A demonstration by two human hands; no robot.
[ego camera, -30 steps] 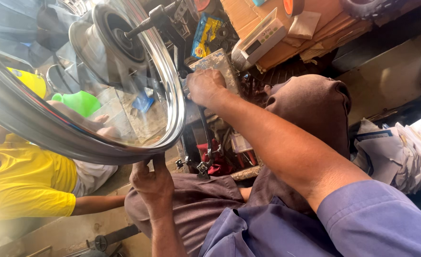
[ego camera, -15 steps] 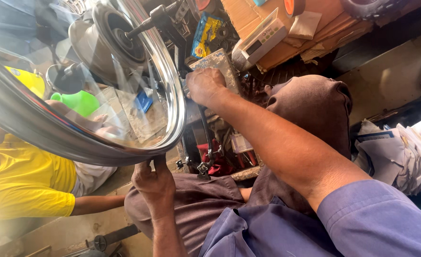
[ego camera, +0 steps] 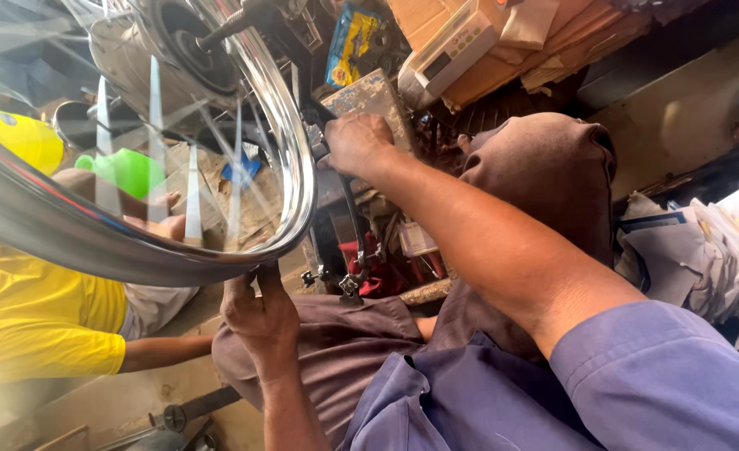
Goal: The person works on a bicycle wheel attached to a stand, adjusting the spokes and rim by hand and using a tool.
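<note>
A shiny chrome spoked wheel rim [ego camera: 290, 167] with a grey metal hub [ego camera: 169, 50] fills the upper left of the view, raised in front of the person's brown-trousered knees [ego camera: 545, 167]. The left hand [ego camera: 257, 305] grips the rim's lower edge from beneath, fingers [ego camera: 244, 284] curled and pressed against the metal. The right hand [ego camera: 357, 144], arm stretched forward from a blue sleeve [ego camera: 662, 376], is closed at the rim's right edge; what its fingers pinch cannot be told. A person in a yellow shirt [ego camera: 35, 326] sits behind.
</note>
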